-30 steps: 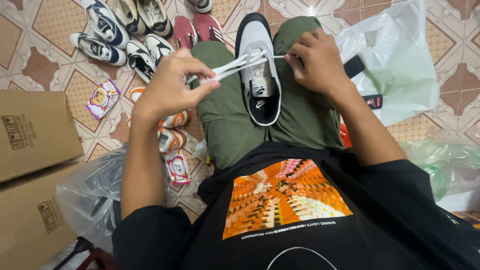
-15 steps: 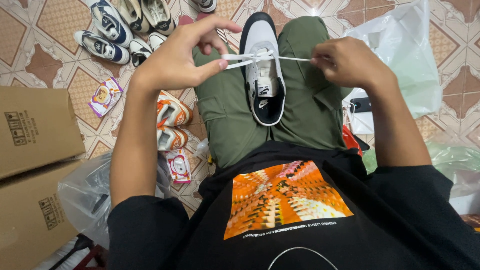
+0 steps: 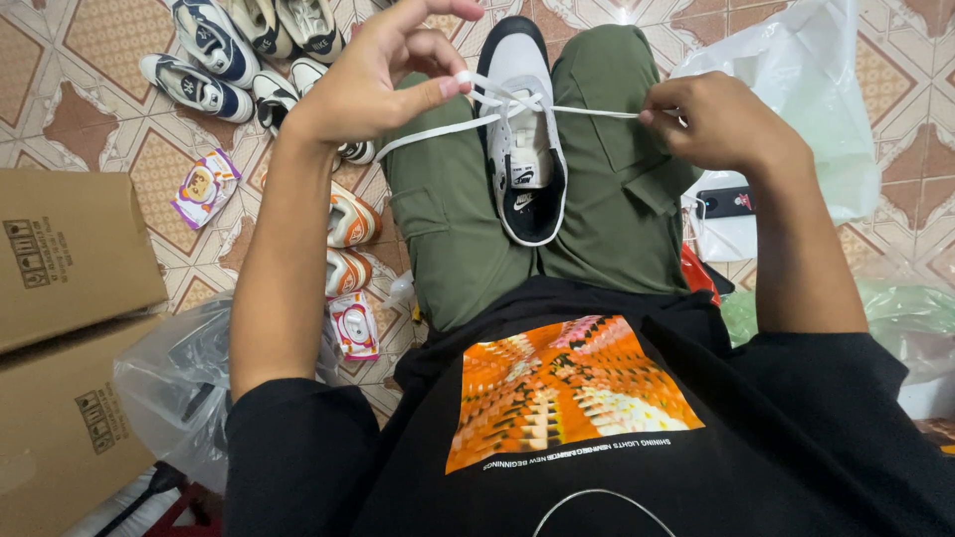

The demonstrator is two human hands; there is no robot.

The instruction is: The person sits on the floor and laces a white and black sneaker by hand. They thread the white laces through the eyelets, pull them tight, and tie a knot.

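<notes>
Two hands pulled a white lace taut across a sneaker on the lap.

Beyond the left hand (image 3: 373, 85) lay cardboard boxes (image 3: 70, 259) and loose pairs of shoes (image 3: 239, 50) on the tiled floor. That hand pinched one end of the white shoelace (image 3: 428, 131) between thumb and forefinger, other fingers spread. Between the grips, the white-and-black sneaker (image 3: 525, 139) rested on green trousers (image 3: 448, 229), the lace crossing at its eyelets. The right hand (image 3: 721, 124) was closed narrowly on the other lace end, a plastic bag (image 3: 796, 89) just past it.
</notes>
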